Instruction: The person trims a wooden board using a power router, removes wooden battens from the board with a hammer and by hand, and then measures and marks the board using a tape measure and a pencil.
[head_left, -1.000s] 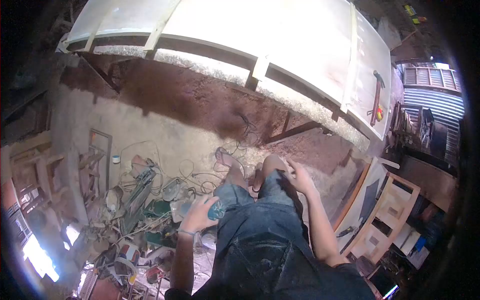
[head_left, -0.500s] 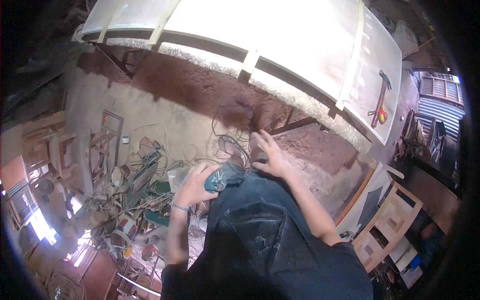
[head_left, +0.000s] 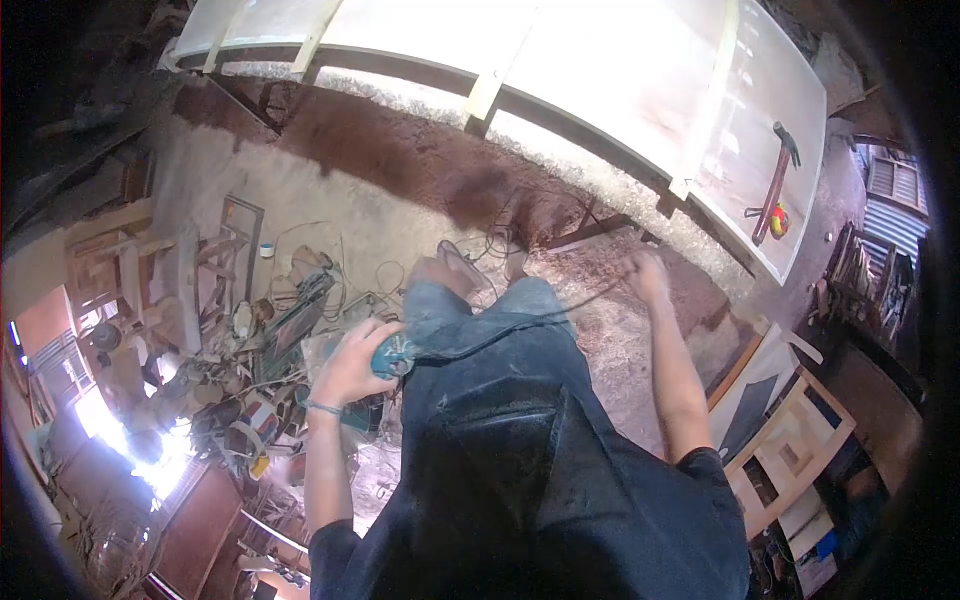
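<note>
My left hand [head_left: 352,366] is wrapped round a teal power tool [head_left: 393,356], held beside my left thigh. A dark cord [head_left: 510,326] leads from the tool across my lap toward the right. Its far end reaches my right hand [head_left: 647,276], which is closed round it, out past my right knee. Beyond my knees stands a large pale panel [head_left: 600,70] with light wooden strips. On the panel's right end lie a hammer [head_left: 774,185] and a small red and yellow item [head_left: 778,222].
Tools and scrap [head_left: 290,320] are heaped on the floor at the left, near wooden frames [head_left: 130,280]. A slatted wooden door or frame [head_left: 790,450] leans at the right. Loose cable loops [head_left: 495,240] lie beyond my feet.
My right hand has moved from above my knees out to the right, drawing the cord taut across my lap. The tool in my left hand has shifted left.
</note>
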